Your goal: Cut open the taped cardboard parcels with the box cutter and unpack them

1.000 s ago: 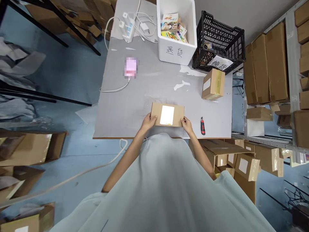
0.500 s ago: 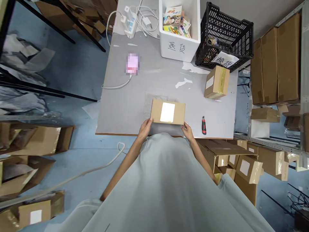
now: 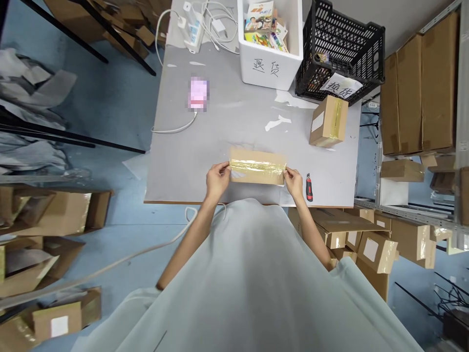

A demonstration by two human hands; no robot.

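Gripping a flat cardboard box (image 3: 257,166) by its two short ends, the left hand (image 3: 217,179) and the right hand (image 3: 293,181) hold it near the front edge of the grey table (image 3: 205,146). The left hand's fingers curl over the box's 9 o'clock end, thumb on top; the right hand's fingers pinch the 3 o'clock end the same way. The box shows a face with a shiny strip of clear tape running along its length.

Just beside the right hand, at its 3 o'clock, a red and black utility knife (image 3: 309,187) lies on the table, apart from the hand. At 2 o'clock from the held box, farther up the table, stands a smaller taped carton (image 3: 329,121) with a white label on its side. Scraps of torn white paper (image 3: 277,122) lie between the two boxes.

At 11 o'clock a pink blurred object (image 3: 198,94) rests on the table with a white cable (image 3: 176,130) looping from it. At the far edge, at 12 o'clock, a white foam bin (image 3: 271,68) with handwritten characters holds colourful booklets; touching its right side is a black plastic crate (image 3: 344,44) with a paper sign. A white power strip (image 3: 190,27) and chargers lie at the far left corner.

To the right, shelves carry brown cartons (image 3: 417,88).
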